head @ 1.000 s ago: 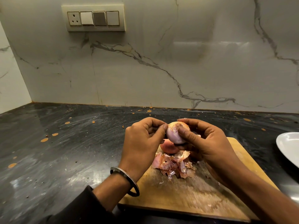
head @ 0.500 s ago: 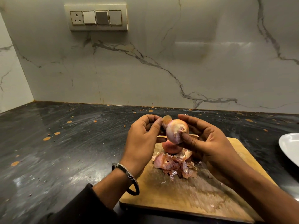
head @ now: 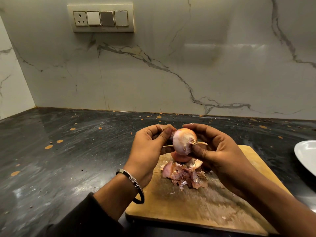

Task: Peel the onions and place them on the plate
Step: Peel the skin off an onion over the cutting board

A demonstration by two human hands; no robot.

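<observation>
Since half a second ago the small round pale-pink onion (head: pixel 183 142) has turned in my grip, its wispy root end now facing me, and the loose papery flap at its top left has dropped behind my left thumb. My right hand (head: pixel 220 151) curls round the onion from the right, thumb pressed just below the root tuft and fingers wrapped over the far side. My left hand (head: pixel 150 146) pinches a thin strip of pinkish skin between thumb and forefinger at the onion's upper left edge. Both hands hold the onion in the air above the far end of the worn rectangular wooden chopping board (head: pixel 201 207), whose scuffed, pale-scratched surface has rounded corners.

Directly beneath the held onion, a second reddish onion (head: pixel 179 157) rests on the board, mostly hidden. Just nearer lies a heap of crinkled, dry pink-and-tan peelings (head: pixel 184 175). The smooth white glossy plate (head: pixel 306 156) sits at the right edge, well apart from the board, only part of its curved rim in view.

A plain metal bangle (head: pixel 135 183) circles my left wrist above a dark sleeve (head: pixel 82 218). The board lies on a polished black stone countertop (head: pixel 68 159) flecked with orange spots. Behind it rises a glossy white marble-veined wall (head: pixel 188 65) carrying a cream rectangular switch panel (head: pixel 100 18).
</observation>
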